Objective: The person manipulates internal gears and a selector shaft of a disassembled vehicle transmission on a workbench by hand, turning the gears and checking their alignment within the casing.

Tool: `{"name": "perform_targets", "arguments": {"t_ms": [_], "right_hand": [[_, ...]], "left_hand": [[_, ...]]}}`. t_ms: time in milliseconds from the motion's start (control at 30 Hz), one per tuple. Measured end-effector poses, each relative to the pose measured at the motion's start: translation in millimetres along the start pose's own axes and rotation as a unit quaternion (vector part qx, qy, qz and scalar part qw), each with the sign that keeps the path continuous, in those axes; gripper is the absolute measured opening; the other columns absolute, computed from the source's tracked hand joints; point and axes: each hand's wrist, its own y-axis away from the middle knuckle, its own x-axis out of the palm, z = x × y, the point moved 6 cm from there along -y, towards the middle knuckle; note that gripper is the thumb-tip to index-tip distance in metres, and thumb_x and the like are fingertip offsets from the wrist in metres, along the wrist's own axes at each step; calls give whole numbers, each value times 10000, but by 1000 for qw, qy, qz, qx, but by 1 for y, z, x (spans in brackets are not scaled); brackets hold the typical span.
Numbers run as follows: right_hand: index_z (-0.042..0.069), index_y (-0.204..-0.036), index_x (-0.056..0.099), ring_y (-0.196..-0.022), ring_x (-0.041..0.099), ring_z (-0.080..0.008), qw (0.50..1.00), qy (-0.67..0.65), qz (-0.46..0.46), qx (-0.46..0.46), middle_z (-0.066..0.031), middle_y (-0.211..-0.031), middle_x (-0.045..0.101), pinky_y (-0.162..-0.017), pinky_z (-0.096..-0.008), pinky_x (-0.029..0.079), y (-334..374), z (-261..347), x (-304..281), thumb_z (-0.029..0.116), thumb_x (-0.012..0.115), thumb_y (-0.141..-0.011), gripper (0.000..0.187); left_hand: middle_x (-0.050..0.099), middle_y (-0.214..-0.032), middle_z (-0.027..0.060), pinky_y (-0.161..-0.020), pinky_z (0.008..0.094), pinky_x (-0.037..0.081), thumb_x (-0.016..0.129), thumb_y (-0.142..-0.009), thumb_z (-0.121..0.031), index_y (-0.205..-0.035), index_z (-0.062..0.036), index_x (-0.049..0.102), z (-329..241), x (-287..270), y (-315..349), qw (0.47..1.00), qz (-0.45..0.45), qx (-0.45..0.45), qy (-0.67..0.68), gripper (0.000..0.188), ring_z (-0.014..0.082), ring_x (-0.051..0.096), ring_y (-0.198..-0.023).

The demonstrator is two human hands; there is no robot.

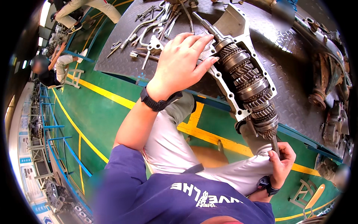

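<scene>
A gearbox housing (262,64) lies on the metal-topped workbench, its cavity facing up. A long gear shaft (249,80), stacked with toothed gears and rings, runs through it and sticks out past both ends. My left hand (182,61) rests on the housing's left rim near the far end, fingers stretched and thumb spread toward the gears. Below the near end, my right hand (282,162) has its thumb and fingers closed around the splined end of the shaft. Part of the housing's left rim is hidden under my left hand.
Wrenches and other hand tools (149,28) lie on the workbench (285,78) at the far left. A rusty axle-like part (322,71) sits at the right. My legs are under the bench edge, by a stool (209,156). Another person (56,67) sits far left.
</scene>
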Motion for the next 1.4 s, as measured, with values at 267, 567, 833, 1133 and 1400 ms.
{"name": "perform_targets", "arguments": {"t_ms": [267,567,833,1133,1400], "right_hand": [[-46,-1182,624,-821,615,-111,996,-20,87,18,-68,-976,685,-723,-238,475,8,-34,-20,173,697,-987,302],[33,-1171,656,-862,673,-147,986,-120,113,13,-61,-957,737,-792,-274,527,-8,-84,-39,202,699,-1018,232],[-51,-1400,514,-1223,556,-286,992,-103,58,-47,-178,-1333,577,-1057,-390,418,6,17,10,323,774,-930,653],[-98,-1525,407,-1275,548,-324,993,-45,46,-97,-237,-1484,500,-1079,-434,448,8,34,14,400,817,-881,912],[-121,-1431,542,-933,626,-225,995,41,72,-52,-170,-1176,685,-821,-350,513,8,28,6,450,787,-901,817]], "left_hand": [[714,-1101,150,-913,468,531,680,-921,-514,-1279,-71,681,-7,17,4,997,-59,30,-28,570,369,644,-1089],[678,-1141,93,-897,467,462,731,-874,-461,-1306,-172,690,1,12,9,997,-73,-13,17,522,330,600,-1096],[657,-1189,85,-949,476,446,726,-886,-447,-1332,-232,698,0,20,9,997,-66,-6,26,496,335,572,-1147],[671,-1150,78,-950,469,443,729,-887,-447,-1330,-225,701,0,19,10,997,-66,-5,33,496,327,569,-1139],[681,-1125,77,-926,463,456,731,-883,-456,-1321,-219,704,1,17,9,998,-61,-9,31,499,328,596,-1119]]}}
